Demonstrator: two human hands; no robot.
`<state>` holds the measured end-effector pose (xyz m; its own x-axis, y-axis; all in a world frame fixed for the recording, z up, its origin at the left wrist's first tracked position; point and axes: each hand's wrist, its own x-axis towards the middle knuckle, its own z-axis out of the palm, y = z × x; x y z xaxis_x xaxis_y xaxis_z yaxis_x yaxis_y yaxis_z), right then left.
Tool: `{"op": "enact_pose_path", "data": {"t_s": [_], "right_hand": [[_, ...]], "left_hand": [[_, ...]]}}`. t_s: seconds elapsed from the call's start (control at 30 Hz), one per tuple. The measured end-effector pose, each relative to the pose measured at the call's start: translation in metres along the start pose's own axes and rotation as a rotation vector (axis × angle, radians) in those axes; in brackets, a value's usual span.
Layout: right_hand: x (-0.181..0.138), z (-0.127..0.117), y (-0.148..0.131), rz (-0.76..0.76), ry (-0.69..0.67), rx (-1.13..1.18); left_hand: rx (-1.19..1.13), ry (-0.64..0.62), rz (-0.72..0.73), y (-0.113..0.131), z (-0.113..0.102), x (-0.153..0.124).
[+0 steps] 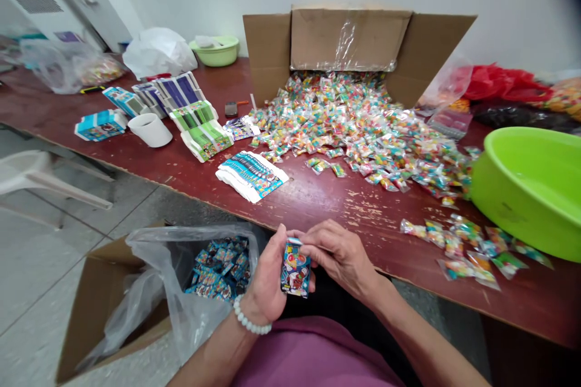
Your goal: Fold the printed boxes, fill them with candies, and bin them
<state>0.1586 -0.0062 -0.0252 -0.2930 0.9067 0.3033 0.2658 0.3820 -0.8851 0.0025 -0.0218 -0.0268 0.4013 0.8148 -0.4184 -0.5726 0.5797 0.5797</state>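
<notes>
My left hand (269,275) is closed around a small printed candy box (296,271), blue with cartoon figures, held upright in front of my lap. At the box's top end my right hand (339,254) pinches the flap, fingers bent. A fan of flat blue-and-white cartons (252,175) lies on the table ahead of my hands. Beyond it, a large heap of small clear candy packets (349,121) spills from a cardboard box (349,42) on its side. More loose packets (467,245) lie to the right of my hands.
A plastic-lined carton (109,308) holding filled blue boxes (220,269) stands on the floor at left. A green basin (521,193) sits at the table's right. Green carton stacks (202,130), a white tape roll (149,130) and a white chair (31,172) are at left.
</notes>
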Motion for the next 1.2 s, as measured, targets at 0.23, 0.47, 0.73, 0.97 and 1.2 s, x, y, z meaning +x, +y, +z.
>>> {"op": "enact_pose_path", "data": {"t_s": [0.23, 0.47, 0.73, 0.97, 1.2], "right_hand": [[0.002, 0.002, -0.002, 0.247, -0.039, 0.113], [0.011, -0.001, -0.011, 0.344, -0.105, 0.5], [-0.009, 0.02, -0.004, -0.017, -0.025, 0.07], [0.068, 0.022, 0.038, 0.255, -0.026, -0.134], [0.161, 0.048, 0.088, 0.381, 0.141, -0.418]], "left_hand": [[0.182, 0.057, 0.115, -0.004, 0.0, 0.001], [0.213, 0.089, 0.088, -0.002, -0.001, 0.003], [0.064, 0.121, 0.064, 0.003, -0.012, 0.007], [0.917, 0.54, 0.262, 0.022, -0.086, -0.022], [1.139, 0.59, 0.414, 0.047, -0.11, -0.023]]}}
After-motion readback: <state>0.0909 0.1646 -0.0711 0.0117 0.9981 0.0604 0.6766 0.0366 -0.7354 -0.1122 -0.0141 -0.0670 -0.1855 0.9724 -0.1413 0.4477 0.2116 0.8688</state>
